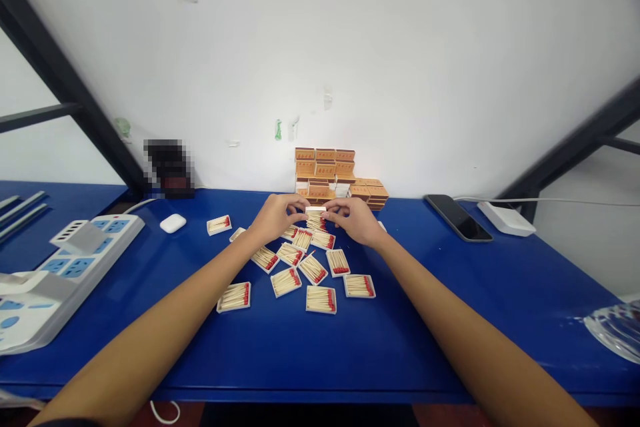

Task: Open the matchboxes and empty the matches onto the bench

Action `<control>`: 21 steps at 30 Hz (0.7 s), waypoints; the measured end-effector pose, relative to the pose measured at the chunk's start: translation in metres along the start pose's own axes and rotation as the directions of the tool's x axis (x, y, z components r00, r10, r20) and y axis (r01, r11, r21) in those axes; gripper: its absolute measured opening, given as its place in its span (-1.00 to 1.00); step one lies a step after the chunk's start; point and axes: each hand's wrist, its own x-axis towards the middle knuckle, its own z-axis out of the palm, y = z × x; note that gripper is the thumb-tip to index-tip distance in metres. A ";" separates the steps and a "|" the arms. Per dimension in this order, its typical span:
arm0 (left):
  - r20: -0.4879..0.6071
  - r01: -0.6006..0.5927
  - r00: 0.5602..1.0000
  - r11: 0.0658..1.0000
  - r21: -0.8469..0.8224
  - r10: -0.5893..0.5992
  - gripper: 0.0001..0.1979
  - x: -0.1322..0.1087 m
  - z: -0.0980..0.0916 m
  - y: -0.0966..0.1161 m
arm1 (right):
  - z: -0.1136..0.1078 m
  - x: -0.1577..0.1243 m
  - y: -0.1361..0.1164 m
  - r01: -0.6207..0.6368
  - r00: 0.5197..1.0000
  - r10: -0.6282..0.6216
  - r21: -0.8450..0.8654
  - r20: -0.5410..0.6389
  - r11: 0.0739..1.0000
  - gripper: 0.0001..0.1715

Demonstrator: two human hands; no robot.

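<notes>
Head view: your left hand [276, 217] and right hand [356, 220] meet over the blue table [300, 353], the fingertips of both pinched on the ends of one match tray [315, 211]. Its long axis runs left to right between them, equally near each hand, just above the spread open trays [321, 299] and in front of the stacked matchboxes [325, 170].

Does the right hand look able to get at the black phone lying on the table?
Probably yes: only bare blue table lies between the right hand and the phone, though that hand and the left hand are pinching a matchbox tray.
</notes>
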 end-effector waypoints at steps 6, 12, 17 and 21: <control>-0.028 -0.056 0.998 0.998 0.033 0.057 -0.87 -0.001 -0.002 0.001 | -0.001 -0.008 -0.003 0.216 0.969 -0.236 -0.209 -0.076 0.954 -0.79; -0.068 -0.115 0.990 0.990 0.082 0.121 -0.87 -0.004 -0.005 0.009 | 0.000 -0.017 -0.009 0.376 0.894 -0.438 -0.372 -0.097 0.849 -0.75; -0.057 -0.116 0.991 0.986 0.117 0.124 -0.82 -0.005 -0.014 0.019 | -0.007 -0.020 -0.019 0.368 0.891 -0.439 -0.386 -0.112 0.846 -0.74; -0.020 -0.049 0.998 0.991 0.122 0.051 -0.78 -0.013 -0.034 0.025 | -0.041 -0.023 -0.022 0.151 0.987 -0.160 -0.229 -0.021 0.962 -0.59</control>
